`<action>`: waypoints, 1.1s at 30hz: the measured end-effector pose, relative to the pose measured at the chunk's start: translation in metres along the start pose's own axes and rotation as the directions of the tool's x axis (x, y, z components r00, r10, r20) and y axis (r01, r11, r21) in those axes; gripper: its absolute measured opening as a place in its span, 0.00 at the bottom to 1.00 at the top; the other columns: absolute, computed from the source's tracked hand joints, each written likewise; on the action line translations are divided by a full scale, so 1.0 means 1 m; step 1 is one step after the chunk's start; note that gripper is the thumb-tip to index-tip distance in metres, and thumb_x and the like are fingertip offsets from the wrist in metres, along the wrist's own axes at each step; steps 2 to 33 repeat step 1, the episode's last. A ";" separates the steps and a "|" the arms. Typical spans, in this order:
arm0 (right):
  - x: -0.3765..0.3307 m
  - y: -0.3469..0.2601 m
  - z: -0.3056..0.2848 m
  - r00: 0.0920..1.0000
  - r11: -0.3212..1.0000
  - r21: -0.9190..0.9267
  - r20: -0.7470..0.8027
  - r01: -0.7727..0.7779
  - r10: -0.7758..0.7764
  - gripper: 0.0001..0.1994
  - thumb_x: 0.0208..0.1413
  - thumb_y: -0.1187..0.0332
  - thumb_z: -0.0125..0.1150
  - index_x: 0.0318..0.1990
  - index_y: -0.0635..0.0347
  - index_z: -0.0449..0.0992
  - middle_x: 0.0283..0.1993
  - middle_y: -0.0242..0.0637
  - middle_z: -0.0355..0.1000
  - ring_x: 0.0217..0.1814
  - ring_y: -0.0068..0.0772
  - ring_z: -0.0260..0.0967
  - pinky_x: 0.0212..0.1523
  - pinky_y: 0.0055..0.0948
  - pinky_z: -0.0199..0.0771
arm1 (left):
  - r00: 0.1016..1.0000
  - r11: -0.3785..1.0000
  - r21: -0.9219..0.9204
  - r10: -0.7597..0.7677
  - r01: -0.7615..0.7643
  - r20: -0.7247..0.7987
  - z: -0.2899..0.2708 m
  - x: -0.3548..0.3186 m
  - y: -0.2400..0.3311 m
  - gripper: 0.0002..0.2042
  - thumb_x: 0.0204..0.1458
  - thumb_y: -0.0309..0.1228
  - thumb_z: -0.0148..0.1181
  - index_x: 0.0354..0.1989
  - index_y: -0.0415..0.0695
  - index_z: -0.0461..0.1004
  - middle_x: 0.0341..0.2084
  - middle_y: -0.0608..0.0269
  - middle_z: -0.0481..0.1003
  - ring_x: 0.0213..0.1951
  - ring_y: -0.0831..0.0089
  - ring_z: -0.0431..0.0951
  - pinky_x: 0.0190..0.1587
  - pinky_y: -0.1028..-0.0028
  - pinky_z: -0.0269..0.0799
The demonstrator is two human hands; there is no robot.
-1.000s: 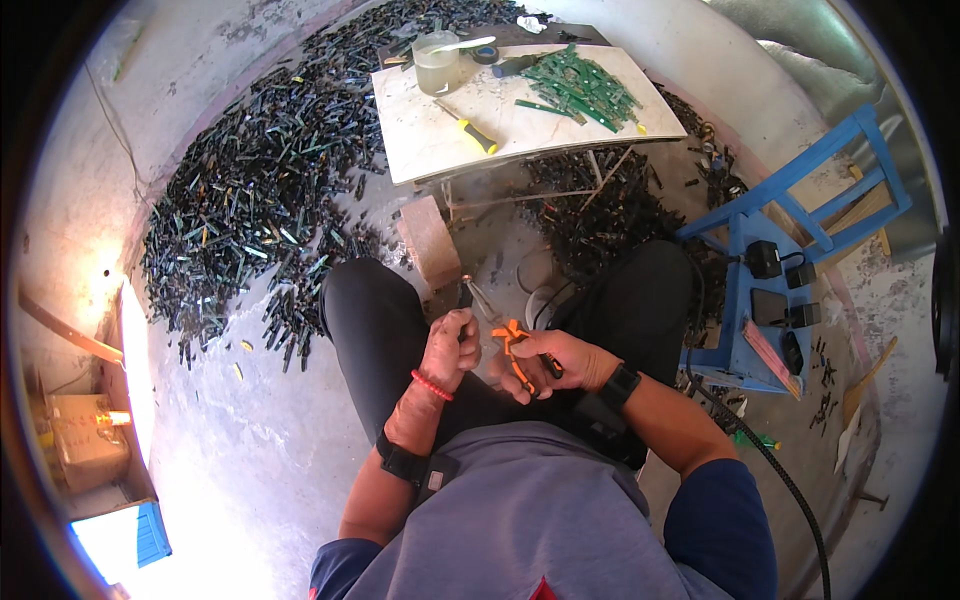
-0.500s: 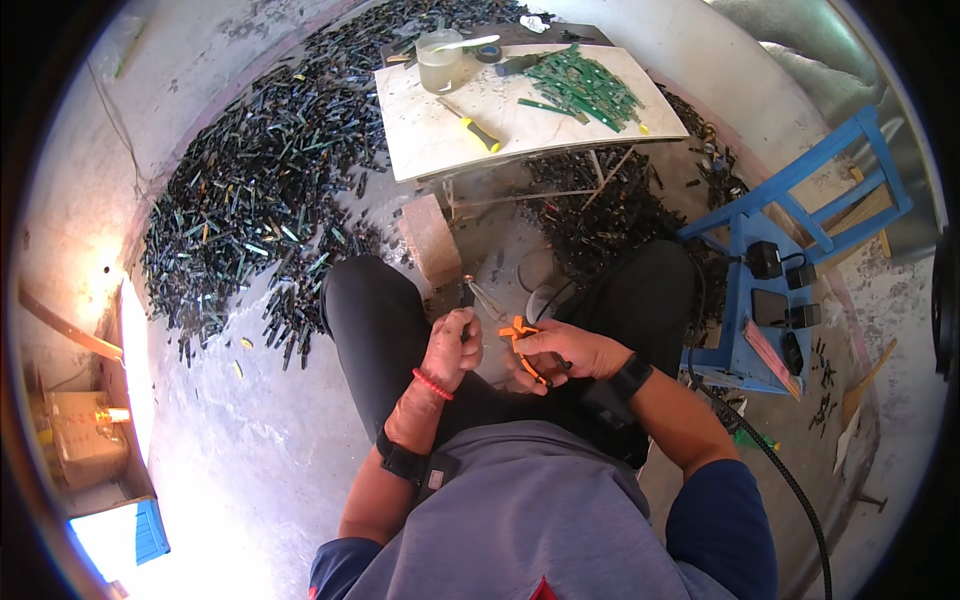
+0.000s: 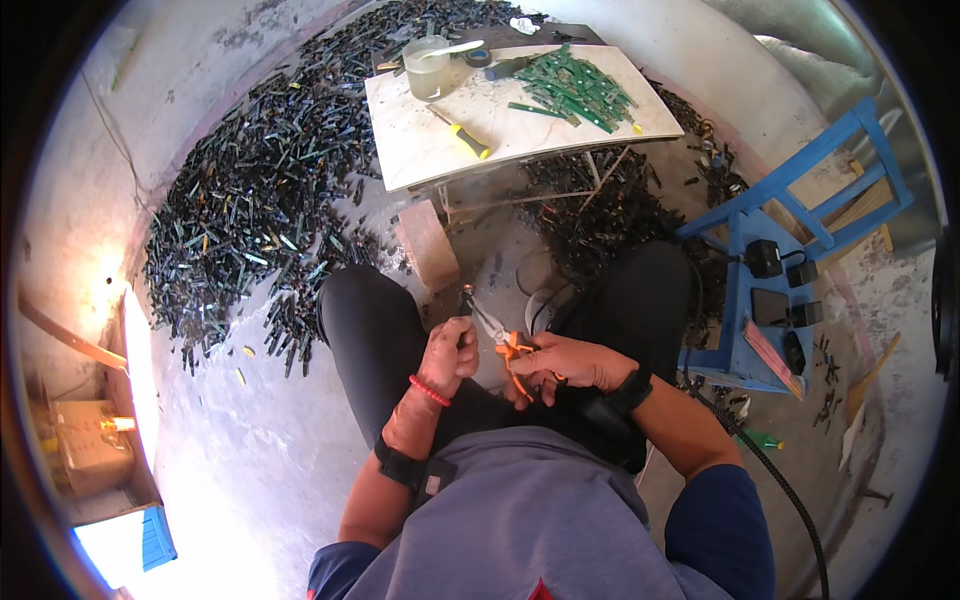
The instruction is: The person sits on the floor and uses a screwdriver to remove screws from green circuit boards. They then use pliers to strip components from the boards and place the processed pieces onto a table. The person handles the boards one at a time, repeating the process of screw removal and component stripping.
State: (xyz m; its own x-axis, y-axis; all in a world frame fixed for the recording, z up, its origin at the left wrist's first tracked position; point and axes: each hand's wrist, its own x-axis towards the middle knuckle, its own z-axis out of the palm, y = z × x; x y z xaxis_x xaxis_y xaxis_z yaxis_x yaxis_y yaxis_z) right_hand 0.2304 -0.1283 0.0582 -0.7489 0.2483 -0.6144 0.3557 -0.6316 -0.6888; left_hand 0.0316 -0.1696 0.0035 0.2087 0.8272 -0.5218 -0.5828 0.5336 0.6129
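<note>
My left hand is closed around a small dark strip, whose upper end sticks up past the thumb; a coppery bit shows at its tip. My right hand grips orange-handled pliers, and the fingers wrap the handles. The metal jaws point up and left, right by the strip's tip; whether they bite on it is too small to tell. Both hands are held over my lap, between my knees.
Ahead stands a low white-topped table bearing green circuit strips, a yellow-handled screwdriver and a plastic cup. Dark strips are heaped on the left floor. A brick-like block lies before the table; a blue chair with black adapters stands right.
The pliers have turned and drawn slightly down and toward the left, and their handles look closer together. My left hand keeps its hold on the strip, almost in place.
</note>
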 end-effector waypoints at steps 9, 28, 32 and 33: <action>-0.001 0.001 -0.001 0.999 0.999 0.034 0.036 -0.012 0.011 0.18 0.54 0.54 0.51 0.37 0.62 0.71 0.30 0.37 0.73 0.31 0.28 0.74 0.22 0.20 0.69 | 1.000 1.000 0.002 -0.001 0.001 0.000 0.001 0.001 0.000 0.13 0.54 0.38 0.44 0.20 0.47 0.59 0.10 0.74 0.52 0.10 0.85 0.48 0.11 0.82 0.41; -0.001 0.001 -0.001 0.999 0.999 0.034 0.036 -0.012 0.011 0.18 0.54 0.54 0.51 0.37 0.62 0.71 0.30 0.37 0.73 0.31 0.28 0.74 0.22 0.20 0.69 | 1.000 1.000 0.002 -0.001 0.001 0.000 0.001 0.001 0.000 0.13 0.54 0.38 0.44 0.20 0.47 0.59 0.10 0.74 0.52 0.10 0.85 0.48 0.11 0.82 0.41; -0.001 0.001 -0.001 0.999 0.999 0.034 0.036 -0.012 0.011 0.18 0.54 0.54 0.51 0.37 0.62 0.71 0.30 0.37 0.73 0.31 0.28 0.74 0.22 0.20 0.69 | 1.000 1.000 0.002 -0.001 0.001 0.000 0.001 0.001 0.000 0.13 0.54 0.38 0.44 0.20 0.47 0.59 0.10 0.74 0.52 0.10 0.85 0.48 0.11 0.82 0.41; -0.001 0.001 -0.001 0.999 0.999 0.034 0.036 -0.012 0.011 0.18 0.54 0.54 0.51 0.37 0.62 0.71 0.30 0.37 0.73 0.31 0.28 0.74 0.22 0.20 0.69 | 1.000 1.000 0.002 -0.001 0.001 0.000 0.001 0.001 0.000 0.13 0.54 0.38 0.44 0.20 0.47 0.59 0.10 0.74 0.52 0.10 0.85 0.48 0.11 0.82 0.41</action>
